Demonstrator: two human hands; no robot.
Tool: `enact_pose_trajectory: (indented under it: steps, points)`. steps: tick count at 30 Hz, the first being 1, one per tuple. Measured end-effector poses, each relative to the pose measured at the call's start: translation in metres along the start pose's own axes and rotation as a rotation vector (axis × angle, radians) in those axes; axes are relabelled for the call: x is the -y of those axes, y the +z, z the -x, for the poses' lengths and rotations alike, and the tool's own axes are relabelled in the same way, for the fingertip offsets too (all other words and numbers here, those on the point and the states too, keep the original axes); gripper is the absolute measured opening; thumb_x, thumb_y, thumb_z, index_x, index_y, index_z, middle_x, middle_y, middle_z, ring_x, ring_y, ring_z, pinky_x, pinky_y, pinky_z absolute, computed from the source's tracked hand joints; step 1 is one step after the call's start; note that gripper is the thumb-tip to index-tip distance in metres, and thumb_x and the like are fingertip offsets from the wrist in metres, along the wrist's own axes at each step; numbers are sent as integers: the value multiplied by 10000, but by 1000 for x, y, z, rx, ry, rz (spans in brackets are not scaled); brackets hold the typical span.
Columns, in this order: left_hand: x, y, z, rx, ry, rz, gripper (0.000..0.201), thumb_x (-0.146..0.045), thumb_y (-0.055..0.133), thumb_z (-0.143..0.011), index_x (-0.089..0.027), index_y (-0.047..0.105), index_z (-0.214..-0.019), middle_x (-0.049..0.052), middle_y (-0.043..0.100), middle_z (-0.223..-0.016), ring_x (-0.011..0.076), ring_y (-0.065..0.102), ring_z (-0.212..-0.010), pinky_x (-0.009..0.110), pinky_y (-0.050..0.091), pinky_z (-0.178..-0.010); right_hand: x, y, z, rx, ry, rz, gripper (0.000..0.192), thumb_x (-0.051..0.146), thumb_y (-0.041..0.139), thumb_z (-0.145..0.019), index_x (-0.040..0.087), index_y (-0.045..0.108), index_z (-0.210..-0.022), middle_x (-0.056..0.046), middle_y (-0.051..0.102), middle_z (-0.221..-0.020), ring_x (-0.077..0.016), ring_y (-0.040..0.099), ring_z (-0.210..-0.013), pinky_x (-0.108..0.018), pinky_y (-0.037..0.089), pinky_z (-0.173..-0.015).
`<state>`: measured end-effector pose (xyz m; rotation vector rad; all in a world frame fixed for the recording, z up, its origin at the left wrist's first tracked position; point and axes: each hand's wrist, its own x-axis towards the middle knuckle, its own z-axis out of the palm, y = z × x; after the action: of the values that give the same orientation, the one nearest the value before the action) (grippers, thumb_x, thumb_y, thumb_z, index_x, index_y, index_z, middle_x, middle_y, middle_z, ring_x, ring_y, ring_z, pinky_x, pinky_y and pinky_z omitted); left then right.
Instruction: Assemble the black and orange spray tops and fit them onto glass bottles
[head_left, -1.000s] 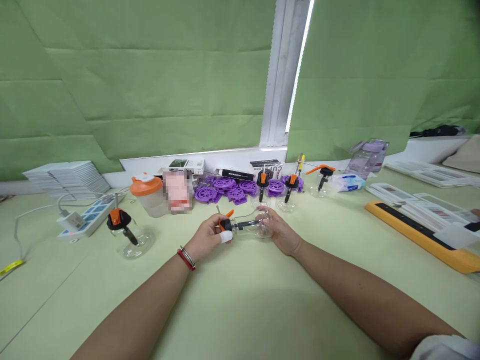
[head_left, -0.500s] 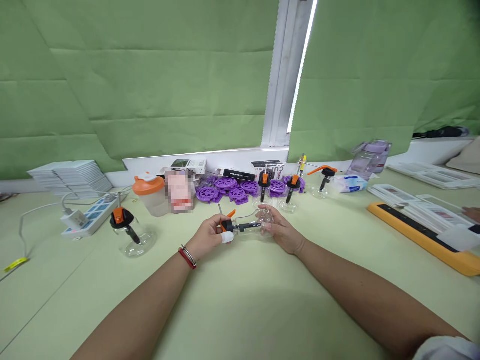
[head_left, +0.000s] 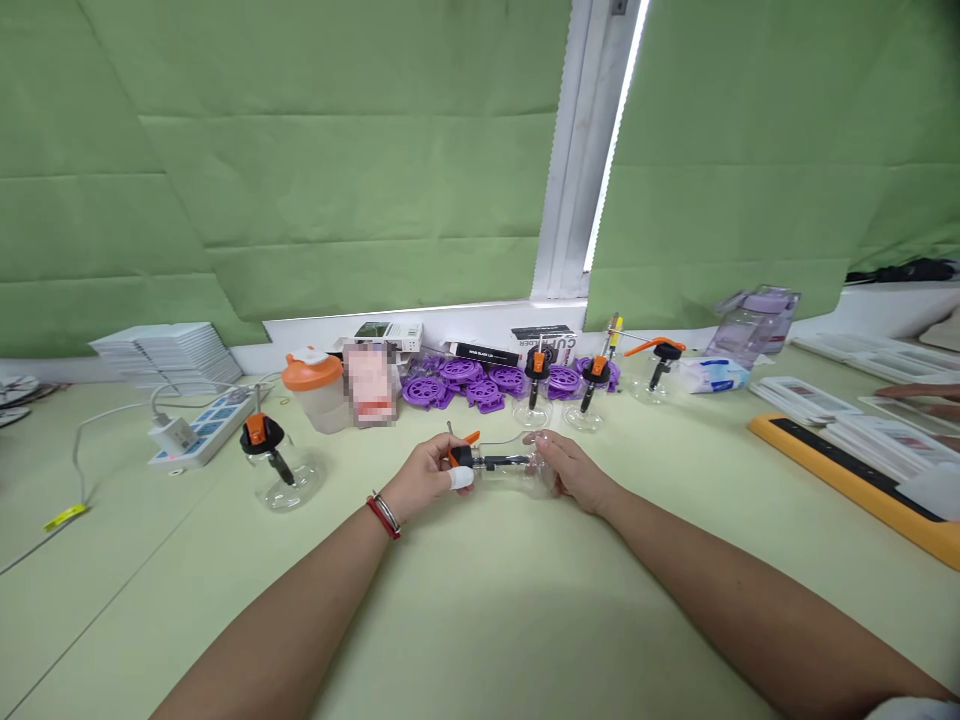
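A clear glass bottle point(head_left: 517, 482) with a black and orange top lies on its side between my hands, a dark tube running inside it. My left hand point(head_left: 427, 475) is closed on the top end, with a white wrap on one finger. At the other end, the fingers of my right hand point(head_left: 576, 472) curl round the bottle's base. A similar bottle point(head_left: 294, 490) stands upright to the left. Two more, one bottle point(head_left: 533, 408) and another bottle point(head_left: 585, 412), stand behind my hands. A further bottle point(head_left: 654, 382) with its orange lever raised stands back right.
Purple plastic parts point(head_left: 484, 385) lie along the back, near a shaker cup point(head_left: 311, 395) with an orange lid. A power strip point(head_left: 206, 430) with cables is on the left. An orange-edged cutter point(head_left: 847, 480) lies right, near another person's hand point(head_left: 926, 395).
The view has turned slightly left, so things sit further right. My hands keep their hold on the bottle. More of the other person's hand shows at the right edge.
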<state>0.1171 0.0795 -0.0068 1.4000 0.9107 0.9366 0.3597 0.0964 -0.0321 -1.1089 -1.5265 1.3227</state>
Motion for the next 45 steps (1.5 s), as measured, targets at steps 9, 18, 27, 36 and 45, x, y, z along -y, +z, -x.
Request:
enact_pose_trajectory:
  steps: [9, 18, 27, 36, 45]
  points:
    - [7, -9, -4, -53, 37, 10, 369, -226, 742, -635, -155, 548, -941, 5, 608, -747, 144, 606, -614, 335, 512, -628, 1, -3, 1, 45, 3, -151, 548, 507, 559, -778, 334, 416, -1278, -42, 525, -1212, -50, 481, -492, -190, 327, -393]
    - [6, -9, -3, -34, 59, -4, 299, -204, 717, -672, -151, 549, -915, 14, 616, -777, 149, 618, -631, 348, 527, -640, 1, -8, -3, 124, 4, -208, 507, 427, 615, -756, 272, 458, -1213, -39, 591, -1015, -38, 393, -442, -187, 298, -388]
    - [3, -4, -1, -17, 48, -2, 317, -207, 721, -671, -147, 548, -929, 12, 630, -744, 151, 626, -615, 346, 530, -641, -6, -6, -10, 76, 28, -88, 519, 619, 402, -821, 162, 547, -1019, -24, 617, -679, -49, 329, -354, -191, 204, -352]
    - [7, -8, -4, -67, 84, 50, 375, -179, 748, -631, -153, 539, -941, 7, 617, -738, 153, 622, -569, 322, 533, -540, -4, -7, -6, 144, 13, -128, 508, 582, 455, -823, 218, 473, -1177, -31, 585, -843, -87, 454, -510, -215, 356, -444]
    - [1, -8, -2, -55, 88, 50, 396, -175, 746, -634, -157, 519, -958, -5, 602, -713, 166, 635, -549, 310, 529, -504, 10, -18, 2, 232, -289, 129, 664, 363, 645, -745, 266, 329, -1321, -95, 462, -1240, -215, 512, -1057, -400, 419, -917]
